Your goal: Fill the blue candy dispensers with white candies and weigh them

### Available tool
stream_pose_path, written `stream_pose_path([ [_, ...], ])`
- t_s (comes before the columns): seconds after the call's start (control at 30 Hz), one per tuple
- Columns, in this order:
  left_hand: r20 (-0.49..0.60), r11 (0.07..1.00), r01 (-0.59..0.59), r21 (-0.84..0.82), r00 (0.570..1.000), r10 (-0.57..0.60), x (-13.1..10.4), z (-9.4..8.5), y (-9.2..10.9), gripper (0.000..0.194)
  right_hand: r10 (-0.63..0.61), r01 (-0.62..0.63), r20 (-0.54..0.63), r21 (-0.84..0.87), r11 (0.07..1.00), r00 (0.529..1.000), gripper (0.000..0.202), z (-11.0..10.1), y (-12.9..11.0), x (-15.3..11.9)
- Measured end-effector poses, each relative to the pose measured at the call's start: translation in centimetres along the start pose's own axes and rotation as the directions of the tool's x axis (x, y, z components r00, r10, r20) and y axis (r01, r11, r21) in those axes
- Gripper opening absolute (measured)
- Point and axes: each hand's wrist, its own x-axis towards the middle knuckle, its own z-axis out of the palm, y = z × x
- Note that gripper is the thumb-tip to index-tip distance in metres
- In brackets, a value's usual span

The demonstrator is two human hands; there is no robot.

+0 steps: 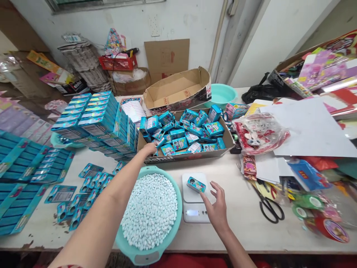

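Note:
My left hand (150,149) reaches over the near left edge of a cardboard box (178,159) heaped with small blue boxes (180,143); its fingertips are hidden among them. On a white scale (193,199) with a lit display lies one blue box (196,184), tilted slightly. My right hand (217,203) is beside the scale, fingers apart, thumb close to that box's right end. Left of the scale stands a turquoise basin (179,208) filled with pale blue pebble-like pieces (150,212).
Stacked blue cartons (97,119) and loose blue boxes (92,186) are at the left. Scissors (269,208), tape rolls (315,202) and a plastic bag (259,132) lie at the right. Behind the full box is an open carton (178,91).

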Motion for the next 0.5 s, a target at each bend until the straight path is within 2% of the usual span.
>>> stream_pose_path([
  [0.1, -0.067, 0.999, 0.020, 0.031, 0.998, -0.018, -0.5, -1.2, -1.3, 0.023, -0.126, 0.126, 0.006, -0.033, 0.991, 0.992, 0.033, -0.1, -2.1, -0.1],
  [0.23, -0.142, 0.999, 0.007, 0.031, 0.990, -0.002, -1.1, -2.1, -1.8, 0.028, -0.253, 0.254, 0.029, -0.018, 0.967, 0.967, 0.026, 1.1, -4.8, 0.1],
  [0.37, -0.041, 0.997, -0.078, 0.006, 0.996, 0.078, -1.6, -1.5, -1.2, 0.043, -0.284, 0.283, 0.067, 0.024, 0.959, 0.957, 0.020, 2.8, -6.7, 0.3],
  [0.5, 0.085, 0.989, -0.149, -0.020, 0.985, 0.150, -1.4, -0.6, -0.4, 0.076, -0.291, 0.287, 0.121, 0.047, 0.957, 0.949, 0.018, 3.4, -7.7, -0.1],
])
